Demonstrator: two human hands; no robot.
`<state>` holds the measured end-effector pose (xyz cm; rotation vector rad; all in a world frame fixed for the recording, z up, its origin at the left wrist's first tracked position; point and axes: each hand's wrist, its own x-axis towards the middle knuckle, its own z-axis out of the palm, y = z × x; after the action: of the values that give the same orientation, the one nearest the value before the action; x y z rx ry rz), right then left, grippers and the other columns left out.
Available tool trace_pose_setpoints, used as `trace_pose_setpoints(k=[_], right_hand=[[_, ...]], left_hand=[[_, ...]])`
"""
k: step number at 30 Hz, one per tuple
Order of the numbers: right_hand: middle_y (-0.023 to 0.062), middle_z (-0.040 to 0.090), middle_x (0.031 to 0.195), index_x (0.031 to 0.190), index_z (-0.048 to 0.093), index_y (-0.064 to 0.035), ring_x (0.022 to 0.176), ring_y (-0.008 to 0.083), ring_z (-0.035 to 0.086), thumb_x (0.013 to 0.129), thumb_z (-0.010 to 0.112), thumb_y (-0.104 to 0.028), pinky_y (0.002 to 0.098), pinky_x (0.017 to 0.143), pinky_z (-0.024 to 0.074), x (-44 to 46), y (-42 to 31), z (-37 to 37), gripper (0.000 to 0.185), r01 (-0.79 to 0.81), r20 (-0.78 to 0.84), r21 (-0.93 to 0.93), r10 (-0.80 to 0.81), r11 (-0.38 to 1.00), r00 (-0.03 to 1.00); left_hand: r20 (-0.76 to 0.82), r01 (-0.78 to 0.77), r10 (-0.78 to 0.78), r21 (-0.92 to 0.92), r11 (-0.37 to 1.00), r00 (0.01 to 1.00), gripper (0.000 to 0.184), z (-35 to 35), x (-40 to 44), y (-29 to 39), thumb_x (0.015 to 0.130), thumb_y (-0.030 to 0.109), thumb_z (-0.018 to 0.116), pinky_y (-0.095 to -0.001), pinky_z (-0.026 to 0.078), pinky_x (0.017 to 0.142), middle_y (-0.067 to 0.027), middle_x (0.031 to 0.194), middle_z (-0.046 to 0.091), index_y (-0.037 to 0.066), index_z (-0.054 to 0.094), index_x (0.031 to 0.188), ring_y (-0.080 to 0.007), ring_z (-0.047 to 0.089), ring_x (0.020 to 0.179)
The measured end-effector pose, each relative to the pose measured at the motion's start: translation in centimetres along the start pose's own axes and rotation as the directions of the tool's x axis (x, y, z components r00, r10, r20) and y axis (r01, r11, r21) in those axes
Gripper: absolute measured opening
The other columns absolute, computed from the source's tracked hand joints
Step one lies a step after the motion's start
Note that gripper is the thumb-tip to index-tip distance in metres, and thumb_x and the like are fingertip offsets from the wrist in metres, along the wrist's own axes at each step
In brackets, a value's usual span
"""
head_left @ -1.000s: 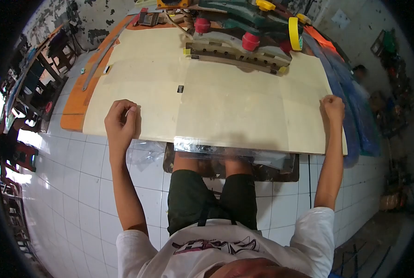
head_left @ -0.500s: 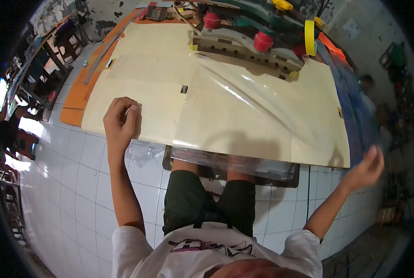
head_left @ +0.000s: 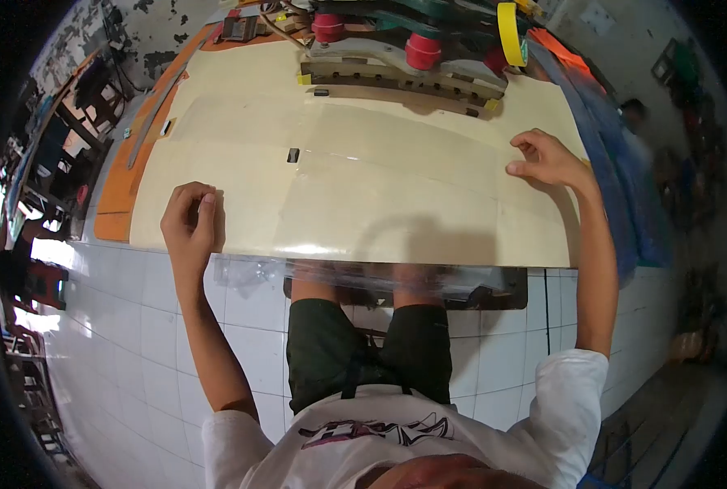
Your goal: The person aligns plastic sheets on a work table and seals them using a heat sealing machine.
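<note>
A cream-coloured board (head_left: pixel 241 200) covers most of the orange worktop, with a clear plastic sheet (head_left: pixel 396 183) lying over its middle. My left hand (head_left: pixel 190 224) rests at the board's front left edge, fingers curled in; what they hold, if anything, is hidden. Over the right part of the board is my right hand (head_left: pixel 546 159), its thumb and fingers apart and nothing between them. A small dark piece (head_left: pixel 293 155) sits near the sheet's left edge. Behind the sheet stands the machine's long metal bar (head_left: pixel 396 81).
A green machine with red knobs (head_left: pixel 423 50) and a yellow ring (head_left: pixel 511 34) stands at the back. Blue plastic (head_left: pixel 624 187) hangs at the right side. A metal ruler (head_left: pixel 155 114) lies on the orange worktop (head_left: pixel 112 204) at the left. Clear plastic (head_left: pixel 363 277) hangs below the front edge.
My right hand went out past the board's right edge and is now back over the board, opened. The plastic sheet, raised in a fold half a second ago, lies flatter. My left hand stays at the edge.
</note>
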<state>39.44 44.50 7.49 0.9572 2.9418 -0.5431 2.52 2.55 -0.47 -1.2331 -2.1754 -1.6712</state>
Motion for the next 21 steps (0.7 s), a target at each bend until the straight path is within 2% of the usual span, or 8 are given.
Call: trace_pose_setpoints(k=[1, 4, 11, 13, 14, 16, 20, 21], right_hand=[[0.0071, 0.059, 0.091, 0.109, 0.06, 0.0013, 0.085, 0.0165, 0.056, 0.07, 0.086, -0.033, 0.0306, 0.079, 0.0481, 0.2, -0.3, 0.0, 0.059, 0.015, -0.016, 0.035, -0.015, 0.999, 1.0], [0.0039, 0.057, 0.083, 0.104, 0.061, -0.0001, 0.076, 0.0146, 0.054, 0.067, 0.087, -0.025, 0.0297, 0.07, 0.0467, 0.1, -2.3, -0.1, 0.051, -0.056, 0.082, 0.021, 0.055, 0.998, 0.995], [0.0017, 0.057, 0.075, 0.094, 0.062, -0.0005, 0.07, 0.0119, 0.053, 0.074, 0.08, -0.015, 0.0277, 0.065, 0.045, 1.2, -1.7, 0.3, 0.031, -0.006, 0.157, 0.145, -0.018, 0.989, 0.987], [0.0028, 0.061, 0.072, 0.085, 0.063, -0.0003, 0.069, 0.0114, 0.055, 0.079, 0.074, -0.011, 0.0263, 0.065, 0.0448, 0.7, -2.0, 1.1, 0.017, 0.056, -0.047, 0.214, -0.047, 0.975, 0.998], [0.0028, 0.061, 0.072, 0.085, 0.063, -0.0003, 0.069, 0.0114, 0.055, 0.079, 0.074, -0.011, 0.0263, 0.065, 0.0448, -0.1, -2.7, 1.2, 0.017, 0.062, -0.046, 0.213, -0.053, 0.975, 0.998], [0.0088, 0.067, 0.073, 0.082, 0.066, -0.0002, 0.065, 0.0171, 0.06, 0.082, 0.07, -0.014, 0.0308, 0.062, 0.0473, -2.5, -5.3, 0.6, 0.015, 0.098, -0.363, 0.078, -0.063, 0.992, 0.93], [0.0114, 0.069, 0.08, 0.089, 0.067, 0.0006, 0.067, 0.0193, 0.062, 0.085, 0.067, -0.012, 0.0307, 0.063, 0.0478, -6.8, -10.0, -0.8, 0.013, 0.126, -0.503, 0.09, -0.064, 0.988, 0.862], [0.0116, 0.069, 0.081, 0.091, 0.068, 0.0009, 0.068, 0.0195, 0.063, 0.086, 0.066, -0.01, 0.0302, 0.064, 0.0481, -7.5, -10.7, -1.1, 0.012, 0.18, -0.543, 0.044, -0.128, 0.983, 0.83]], left_hand=[[0.003, -0.022, 0.022, 0.024, 0.999, 1.0, 0.008, 0.0, 0.0, 0.1, 0.089, 0.002, 0.058, -0.0277, 0.049, 0.077, -0.008, 0.094, 0.064, -0.003, 0.064, 0.092, -0.0167, 0.062, 0.086], [0.003, -0.028, 0.028, 0.026, 0.999, 1.0, 0.008, -0.1, -0.3, 0.1, 0.089, 0.002, 0.058, -0.0277, 0.049, 0.078, -0.0083, 0.094, 0.064, -0.003, 0.063, 0.092, -0.0167, 0.062, 0.087], [0.006, -0.001, 0.001, -0.025, 1.0, 1.0, 0.008, 0.1, 0.0, -0.1, 0.09, 0.002, 0.059, -0.0273, 0.049, 0.079, -0.008, 0.094, 0.064, -0.004, 0.063, 0.092, -0.0153, 0.062, 0.087], [0.023, 0.001, 0.0, -0.04, 0.999, 1.0, 0.009, -0.1, 0.1, 0.2, 0.09, 0.003, 0.059, -0.0272, 0.049, 0.079, -0.0081, 0.094, 0.064, -0.005, 0.063, 0.093, -0.0154, 0.062, 0.086], [0.042, 0.008, -0.005, -0.059, 0.998, 0.999, 0.009, -0.2, 0.2, 0.3, 0.09, 0.003, 0.059, -0.0271, 0.049, 0.078, -0.0082, 0.093, 0.063, -0.005, 0.064, 0.093, -0.0156, 0.062, 0.086], [0.077, 0.022, -0.021, -0.014, 1.0, 0.997, 0.011, -0.3, 0.3, 1.3, 0.09, 0.004, 0.059, -0.0268, 0.049, 0.078, -0.0092, 0.095, 0.064, -0.005, 0.065, 0.094, -0.0167, 0.063, 0.086], [0.182, -0.05, 0.014, 0.193, 0.98, 0.983, 0.016, 0.8, 1.4, 4.9, 0.09, 0.008, 0.061, -0.0275, 0.049, 0.077, -0.0124, 0.1, 0.065, -0.005, 0.067, 0.097, -0.0204, 0.064, 0.086], [0.244, -0.02, -0.027, 0.188, 0.982, 0.969, 0.022, 1.2, 1.9, 5.9, 0.09, 0.009, 0.061, -0.0323, 0.048, 0.089, -0.0145, 0.106, 0.066, -0.004, 0.065, 0.106, -0.0234, 0.064, 0.097]])
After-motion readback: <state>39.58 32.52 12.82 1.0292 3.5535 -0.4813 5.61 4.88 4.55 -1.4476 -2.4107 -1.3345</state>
